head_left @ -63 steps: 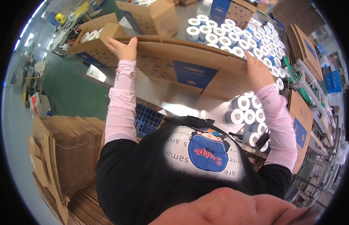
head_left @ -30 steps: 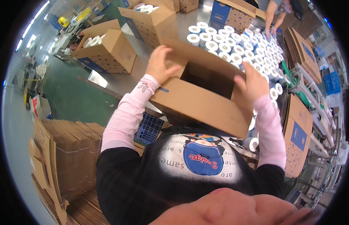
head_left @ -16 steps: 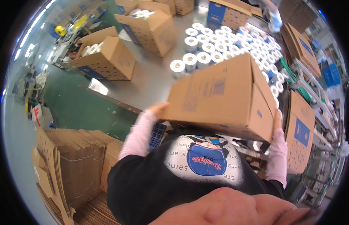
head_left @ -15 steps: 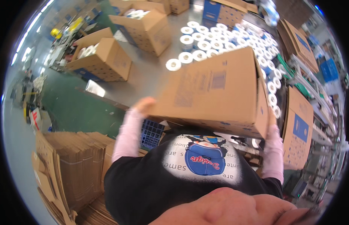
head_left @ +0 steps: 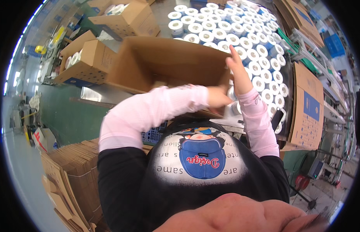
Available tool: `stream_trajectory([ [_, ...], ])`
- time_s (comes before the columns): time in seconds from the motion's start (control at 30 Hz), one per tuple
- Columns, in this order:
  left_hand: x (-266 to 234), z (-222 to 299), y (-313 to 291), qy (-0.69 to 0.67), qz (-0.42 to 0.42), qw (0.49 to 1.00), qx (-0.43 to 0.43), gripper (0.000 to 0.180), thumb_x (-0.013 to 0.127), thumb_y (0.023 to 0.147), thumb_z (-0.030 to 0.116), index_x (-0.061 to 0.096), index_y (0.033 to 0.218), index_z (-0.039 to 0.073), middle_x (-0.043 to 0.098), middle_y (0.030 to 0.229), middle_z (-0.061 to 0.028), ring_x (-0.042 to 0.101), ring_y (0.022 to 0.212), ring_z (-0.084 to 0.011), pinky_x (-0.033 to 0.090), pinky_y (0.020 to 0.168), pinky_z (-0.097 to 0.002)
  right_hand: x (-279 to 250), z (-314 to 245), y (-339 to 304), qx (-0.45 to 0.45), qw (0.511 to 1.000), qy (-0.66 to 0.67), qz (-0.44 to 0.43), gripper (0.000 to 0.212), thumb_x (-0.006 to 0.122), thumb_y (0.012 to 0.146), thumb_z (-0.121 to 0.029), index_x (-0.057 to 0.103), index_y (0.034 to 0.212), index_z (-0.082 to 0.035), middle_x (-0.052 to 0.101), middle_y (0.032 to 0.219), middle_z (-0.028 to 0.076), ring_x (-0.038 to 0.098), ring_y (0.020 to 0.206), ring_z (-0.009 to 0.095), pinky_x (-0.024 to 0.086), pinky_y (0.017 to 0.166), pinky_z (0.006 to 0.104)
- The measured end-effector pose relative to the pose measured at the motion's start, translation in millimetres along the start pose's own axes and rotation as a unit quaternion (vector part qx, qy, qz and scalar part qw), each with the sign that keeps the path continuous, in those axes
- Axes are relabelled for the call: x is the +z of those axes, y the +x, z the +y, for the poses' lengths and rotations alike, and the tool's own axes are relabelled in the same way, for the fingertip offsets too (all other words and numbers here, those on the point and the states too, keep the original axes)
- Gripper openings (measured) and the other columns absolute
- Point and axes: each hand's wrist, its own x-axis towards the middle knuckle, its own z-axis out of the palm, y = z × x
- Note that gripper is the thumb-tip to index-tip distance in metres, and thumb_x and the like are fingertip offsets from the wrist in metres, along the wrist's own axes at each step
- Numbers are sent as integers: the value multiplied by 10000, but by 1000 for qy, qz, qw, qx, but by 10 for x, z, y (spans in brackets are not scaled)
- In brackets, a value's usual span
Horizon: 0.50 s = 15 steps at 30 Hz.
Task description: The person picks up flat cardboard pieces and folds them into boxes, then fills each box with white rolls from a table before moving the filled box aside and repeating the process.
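A brown cardboard box [head_left: 180,58] stands in front of me with its open top facing up and its inside showing. My left arm reaches across its near side. My left hand [head_left: 219,97] is at the box's near right end, its fingers smeared by motion. My right hand [head_left: 239,73] is upright against the outside of the box's right end, fingers stretched out and holding nothing. Just past the right hand, many white rolls [head_left: 255,69] with round cores stand packed together on the table. Part of the box floor is hidden by my left forearm.
Two open cartons with white rolls, one nearer [head_left: 95,58] and one farther [head_left: 139,19], stand at the left. Flattened cardboard [head_left: 77,166] is stacked at my lower left. A printed carton [head_left: 309,108] leans at the right beside a conveyor frame [head_left: 323,65].
The box has been turned so its open top faces up, and it has shifted left. My left hand has crossed to its right end; my right hand has moved up and left.
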Motion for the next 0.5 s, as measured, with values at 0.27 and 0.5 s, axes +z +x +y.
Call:
stream_trajectory([
  [0.27, -2436, -943, -1009, 387, 582, 709, -93, 630, 651, 824, 403, 429, 1348, 134, 586, 1181, -250, 563, 1088, -418, 450, 910, -501, -607, 383, 259, 71, 893, -441, 48, 759, 575, 832, -79, 210, 1495, -137, 598, 1111, 325, 614, 978, 442, 500, 818, 461],
  [0.5, -3528, -3496, -609, 34, 541, 840, -3, 481, 496, 970, 377, 567, 1235, -18, 616, 1229, -162, 609, 1084, -237, 475, 909, -329, -901, 2645, -38, 172, 922, -340, 64, 504, 456, 963, -229, 369, 1402, 4, 517, 1344, 188, 515, 1216, 309, 380, 1035, 335],
])
